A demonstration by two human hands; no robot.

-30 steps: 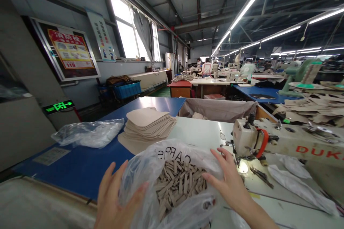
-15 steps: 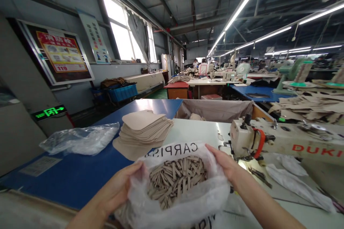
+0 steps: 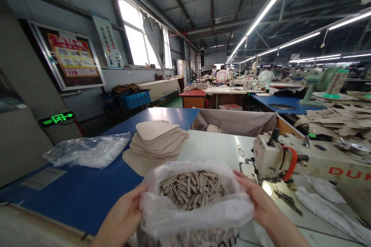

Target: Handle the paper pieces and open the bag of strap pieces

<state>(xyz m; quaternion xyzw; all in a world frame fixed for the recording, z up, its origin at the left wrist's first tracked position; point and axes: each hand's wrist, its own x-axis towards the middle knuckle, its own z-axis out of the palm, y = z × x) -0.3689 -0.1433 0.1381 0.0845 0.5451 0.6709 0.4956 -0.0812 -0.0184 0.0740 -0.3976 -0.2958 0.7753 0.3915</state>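
Clear plastic bag (image 3: 197,216) at 6 o'clock, nearest the camera, mouth rolled down and open, full of small tan strips (image 3: 191,189). Left hand (image 3: 123,220) at 7 o'clock, grip closed on the bag's left rim; right hand (image 3: 259,206) at 5 o'clock, grip closed on the right rim. Bag sits over the near edge of the white table (image 3: 214,146), touching both hands. Just beyond at 11 o'clock, stack of beige cut pieces (image 3: 158,141) straddling the white table and the blue table (image 3: 84,193). Crumpled clear plastic (image 3: 87,150) at 9 o'clock on the blue table, well apart from the bag. Sewing machine (image 3: 290,158) at 3 o'clock, near the right hand, not touching; white cloth (image 3: 327,200) below it. Grey fabric bin (image 3: 234,121) at 12 o'clock behind the table. Farther back: blue crate (image 3: 135,98) at 10 o'clock, green fan (image 3: 320,81) at 2 o'clock, more worktables beyond, details too small to tell.
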